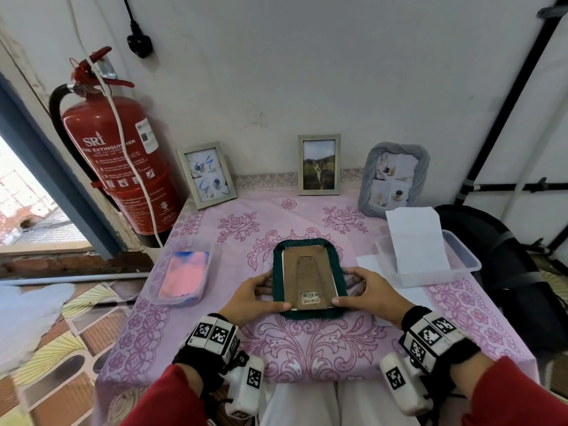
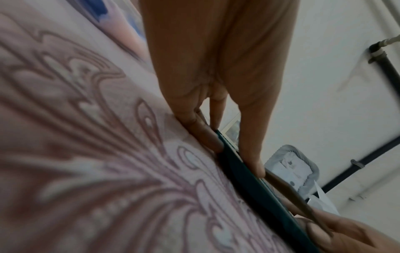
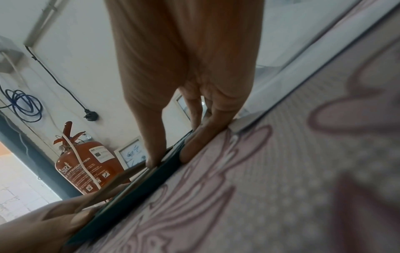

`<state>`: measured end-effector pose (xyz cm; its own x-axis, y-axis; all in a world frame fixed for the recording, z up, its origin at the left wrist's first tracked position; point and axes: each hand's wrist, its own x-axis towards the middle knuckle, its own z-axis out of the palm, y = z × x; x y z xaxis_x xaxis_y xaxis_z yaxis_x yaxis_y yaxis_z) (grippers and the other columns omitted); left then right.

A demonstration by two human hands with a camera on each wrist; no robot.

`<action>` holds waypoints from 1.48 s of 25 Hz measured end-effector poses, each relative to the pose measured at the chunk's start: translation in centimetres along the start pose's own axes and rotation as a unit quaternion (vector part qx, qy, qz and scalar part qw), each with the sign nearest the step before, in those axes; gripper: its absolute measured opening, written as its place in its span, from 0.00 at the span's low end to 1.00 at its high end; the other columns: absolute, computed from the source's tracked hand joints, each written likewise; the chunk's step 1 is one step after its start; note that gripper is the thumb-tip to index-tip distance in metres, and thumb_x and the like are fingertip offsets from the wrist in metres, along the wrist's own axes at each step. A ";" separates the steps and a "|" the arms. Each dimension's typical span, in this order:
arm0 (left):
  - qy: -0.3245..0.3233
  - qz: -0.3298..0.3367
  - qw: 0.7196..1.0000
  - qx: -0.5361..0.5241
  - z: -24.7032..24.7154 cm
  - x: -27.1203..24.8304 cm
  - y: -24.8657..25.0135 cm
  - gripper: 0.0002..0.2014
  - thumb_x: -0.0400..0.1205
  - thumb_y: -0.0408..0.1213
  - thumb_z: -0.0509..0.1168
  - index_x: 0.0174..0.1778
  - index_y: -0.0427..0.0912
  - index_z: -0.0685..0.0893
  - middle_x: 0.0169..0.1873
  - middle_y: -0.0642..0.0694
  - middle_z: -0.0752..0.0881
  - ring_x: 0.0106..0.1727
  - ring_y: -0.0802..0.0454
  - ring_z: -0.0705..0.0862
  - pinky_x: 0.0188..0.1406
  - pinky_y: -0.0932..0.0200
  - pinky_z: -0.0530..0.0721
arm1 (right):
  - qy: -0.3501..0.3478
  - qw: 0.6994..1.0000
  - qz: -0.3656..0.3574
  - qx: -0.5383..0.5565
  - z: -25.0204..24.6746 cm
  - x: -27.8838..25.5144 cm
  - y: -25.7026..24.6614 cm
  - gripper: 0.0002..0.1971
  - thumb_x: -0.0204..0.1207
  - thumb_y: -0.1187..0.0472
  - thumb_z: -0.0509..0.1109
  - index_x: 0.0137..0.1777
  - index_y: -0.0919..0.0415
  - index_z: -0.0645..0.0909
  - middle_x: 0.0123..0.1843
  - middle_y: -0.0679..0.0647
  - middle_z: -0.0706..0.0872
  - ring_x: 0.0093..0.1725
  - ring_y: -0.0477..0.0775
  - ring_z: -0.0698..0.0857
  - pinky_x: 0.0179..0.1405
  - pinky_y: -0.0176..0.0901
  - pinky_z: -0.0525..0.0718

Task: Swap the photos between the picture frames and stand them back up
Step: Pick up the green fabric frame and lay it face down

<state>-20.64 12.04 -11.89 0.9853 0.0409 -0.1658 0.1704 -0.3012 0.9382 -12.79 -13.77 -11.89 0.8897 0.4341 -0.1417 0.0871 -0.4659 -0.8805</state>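
Both hands, left hand (image 1: pixel 255 295) and right hand (image 1: pixel 368 292), are clasped on the green frame (image 1: pixel 310 279) lying face-down mid-table, its backing board (image 1: pixel 307 276) seemingly being seated, so standing it up is judged left.

— Head view: from above, facing forward and down over the pink tablecloth (image 1: pixel 307 348) toward the back wall; both hands and the dark green frame (image 1: pixel 309 279) near the middle.

— Left wrist view?

— Low, almost on the cloth, looking along the left hand (image 2: pixel 216 77) and rightward past the green frame's edge (image 2: pixel 255 191) to the grey frame (image 2: pixel 292 164).

— Right wrist view?

— Equally low and close, aimed leftward along the right hand (image 3: pixel 184 68), out to the fire extinguisher (image 3: pixel 86 164).

— Shared?

— Green frame, cloth and the opposite hand's fingertips in both wrist views.
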 end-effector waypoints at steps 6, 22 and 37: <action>0.002 0.047 0.998 0.032 0.1 -0.2 -0.1 0.29 0.69 0.27 0.77 0.56 0.62 0.77 0.45 0.57 0.86 0.43 0.74 0.85 0.43 0.75 0.83 | 0.015 1.000 -0.007 -0.007 0.5 0.1 0.3 0.39 0.60 0.55 0.84 0.72 0.55 0.72 0.45 0.45 0.79 0.39 0.40 0.79 0.42 0.29 0.77; 0.002 0.062 0.989 0.135 0.6 0.6 -0.4 0.22 0.74 0.31 0.73 0.65 0.35 0.80 0.56 0.31 0.82 0.58 0.41 0.84 0.63 0.45 0.81 | -0.001 0.994 -0.027 0.107 0.7 -0.1 0.6 0.34 0.65 0.67 0.80 0.66 0.43 0.71 0.37 0.47 0.77 0.33 0.40 0.76 0.37 0.23 0.78; -0.022 0.025 0.999 0.013 0.3 0.5 -0.2 0.19 0.76 0.18 0.64 0.63 0.30 0.78 0.42 0.36 0.83 0.35 0.58 0.84 0.31 0.66 0.86 | -0.010 0.993 0.020 0.114 0.5 -0.7 -0.5 0.37 0.68 0.75 0.75 0.77 0.63 0.66 0.40 0.50 0.75 0.36 0.43 0.75 0.38 0.21 0.79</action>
<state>-20.17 11.82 -12.22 0.9911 -0.0173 -0.1322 0.1193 -0.3267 0.9376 -13.71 -13.48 -11.58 0.8808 0.4354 -0.1860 -0.0542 -0.2974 -0.9532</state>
